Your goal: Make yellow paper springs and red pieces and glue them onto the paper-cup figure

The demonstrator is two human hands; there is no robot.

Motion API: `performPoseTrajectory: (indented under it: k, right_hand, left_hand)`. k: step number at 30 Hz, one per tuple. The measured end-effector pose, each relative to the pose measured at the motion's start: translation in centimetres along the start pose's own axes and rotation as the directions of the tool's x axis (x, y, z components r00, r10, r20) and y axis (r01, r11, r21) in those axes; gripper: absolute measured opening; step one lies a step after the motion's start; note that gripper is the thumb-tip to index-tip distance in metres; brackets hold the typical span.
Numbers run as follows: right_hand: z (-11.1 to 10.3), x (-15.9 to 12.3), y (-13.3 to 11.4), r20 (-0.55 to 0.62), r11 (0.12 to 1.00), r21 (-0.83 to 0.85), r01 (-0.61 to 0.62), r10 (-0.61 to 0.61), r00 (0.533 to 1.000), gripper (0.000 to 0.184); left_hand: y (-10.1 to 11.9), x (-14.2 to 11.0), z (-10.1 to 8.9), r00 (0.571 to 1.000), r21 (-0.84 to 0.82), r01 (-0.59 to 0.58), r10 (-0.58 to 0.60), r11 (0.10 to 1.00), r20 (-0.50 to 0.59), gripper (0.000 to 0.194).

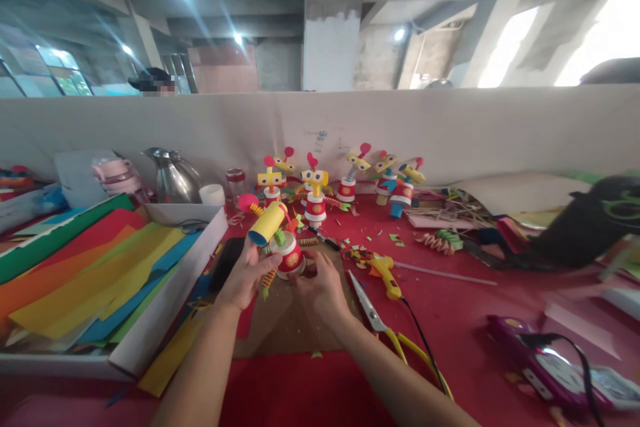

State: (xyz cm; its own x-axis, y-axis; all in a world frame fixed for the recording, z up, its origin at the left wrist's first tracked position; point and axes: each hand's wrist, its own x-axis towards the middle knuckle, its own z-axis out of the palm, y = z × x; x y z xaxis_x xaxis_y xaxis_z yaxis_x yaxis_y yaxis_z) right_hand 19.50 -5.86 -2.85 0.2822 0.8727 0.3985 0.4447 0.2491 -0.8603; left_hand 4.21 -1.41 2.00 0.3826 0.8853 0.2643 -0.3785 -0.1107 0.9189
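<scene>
While left grip (247, 278) pinches paper-cup figure (291, 256), far fingers hidden, right grip (324, 285) at its side, pinch unclear

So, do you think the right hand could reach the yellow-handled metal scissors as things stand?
Probably yes: the yellow-handled metal scissors lie near the right hand, seemingly uncovered, though a thin black cord runs by their handles and that hand is at the nearest yellow-headed cup figure.

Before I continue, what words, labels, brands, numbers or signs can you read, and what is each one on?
None can be read.
White partition wall: small bluish-dark marks, too blurred to read.
Red-and-white paper cup of the nearest yellow-headed figure: round gold emblem, too small to read.
Purple-and-silver electronic device: any markings too blurred to read.
</scene>
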Motion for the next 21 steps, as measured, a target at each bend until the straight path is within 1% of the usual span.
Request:
performPoseTrajectory:
  k: [3,5,9,12,14,17,19,21]
  right_hand:
    - [0.1,-0.3,0.1,-0.022,0.999,-0.006,0.032,-0.033,0.999,0.038]
    - [0.1,-0.4,0.3,-0.030,0.999,-0.002,0.047,-0.047,0.998,0.035]
    - [-0.4,-0.3,0.4,-0.007,1.000,-0.018,0.015,-0.015,1.000,0.032]
    - [-1.5,0.3,-0.2,0.028,0.999,-0.039,-0.034,0.035,0.999,0.032]
    - [-2.4,1.2,-0.8,0.012,0.999,-0.021,-0.037,0.037,0.999,0.028]
    - [-3.3,3.1,-1.5,-0.018,0.993,0.104,-0.051,0.053,0.998,0.022]
    - [-3.4,4.8,-1.7,0.022,0.967,0.241,-0.079,0.075,0.997,0.022]
    - [-3.3,6.4,-1.7,0.095,0.934,0.347,-0.081,0.051,0.994,0.022]
  left_hand:
    - [-0.1,0.2,1.2,0.992,0.072,-0.039,0.047,0.997,-0.114,0.061]
    - [-0.3,0.4,1.8,0.984,0.117,-0.065,0.083,0.991,-0.155,0.056]
    - [-0.5,0.9,2.1,0.981,0.191,-0.075,0.107,0.979,-0.160,0.051]
    - [-0.4,1.2,2.1,0.982,0.244,-0.075,0.114,0.967,-0.150,0.050]
    - [-0.2,1.3,2.1,0.984,0.269,-0.090,0.127,0.959,-0.125,0.051]
    - [-0.1,1.5,2.1,0.987,0.276,-0.099,0.130,0.956,-0.097,0.053]
    - [-0.1,1.6,2.0,0.989,0.266,-0.081,0.111,0.961,-0.098,0.056]
    - [-0.2,1.7,1.9,0.991,0.254,-0.049,0.078,0.966,-0.107,0.060]
